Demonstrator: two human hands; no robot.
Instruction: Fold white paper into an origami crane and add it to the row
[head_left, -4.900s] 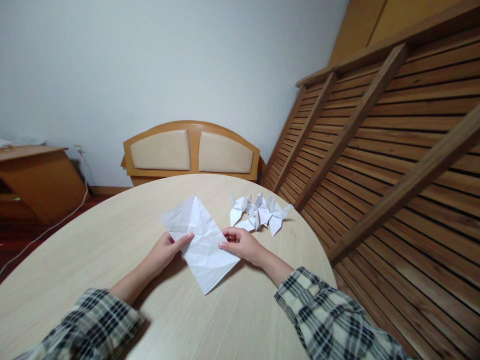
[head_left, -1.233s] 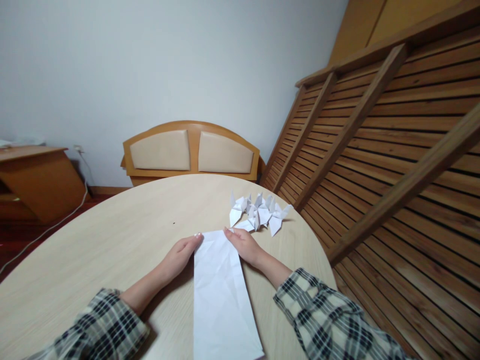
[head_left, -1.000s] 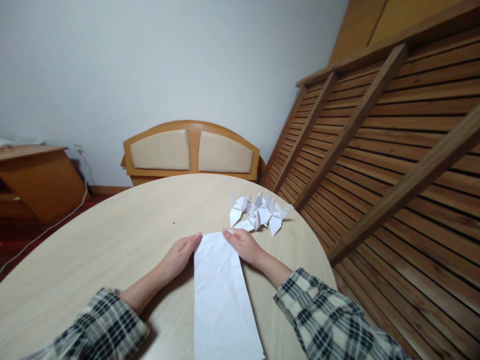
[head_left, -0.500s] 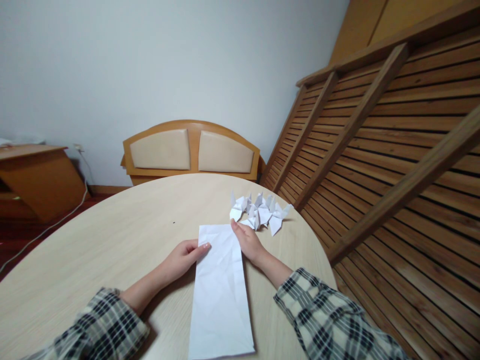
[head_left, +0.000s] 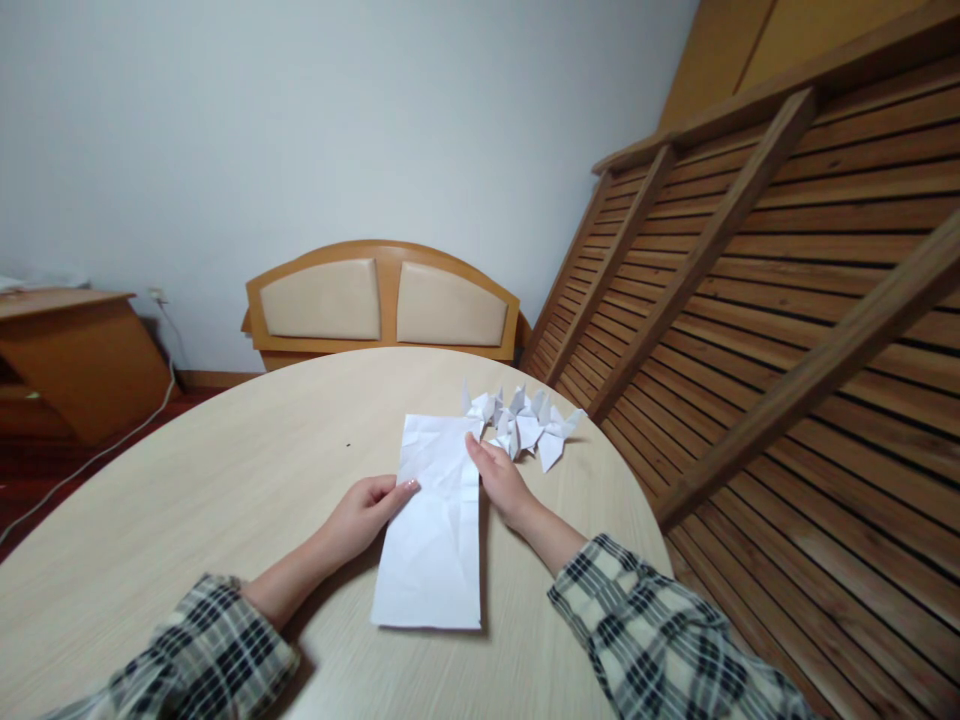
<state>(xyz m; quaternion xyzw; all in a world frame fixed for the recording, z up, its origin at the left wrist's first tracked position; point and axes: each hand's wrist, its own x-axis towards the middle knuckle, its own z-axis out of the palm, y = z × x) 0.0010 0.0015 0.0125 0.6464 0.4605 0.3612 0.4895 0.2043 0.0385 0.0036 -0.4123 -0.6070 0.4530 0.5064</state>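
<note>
A creased white sheet of paper (head_left: 431, 540), long and folded-looking, is held between my two hands over the round table. My left hand (head_left: 369, 512) pinches its left edge, thumb on top and the other fingers underneath. At the upper right edge, my right hand (head_left: 501, 480) grips the paper the same way, its fingers partly hidden behind it. Just beyond my right hand, several white folded paper cranes (head_left: 529, 428) stand in a cluster, close to the paper's upper right corner.
The pale round wooden table (head_left: 247, 480) has a tiny dark speck (head_left: 348, 444) on it. Behind stands a headboard (head_left: 386, 300) with two cream panels. A slatted wooden frame (head_left: 750, 280) leans along the right. A desk (head_left: 82, 360) and a white cable (head_left: 97, 455) are at the left.
The paper's near end has moved away from me and its far end now reaches further up, so it appears shorter and tilted differently. My hands have barely moved and still hold it.
</note>
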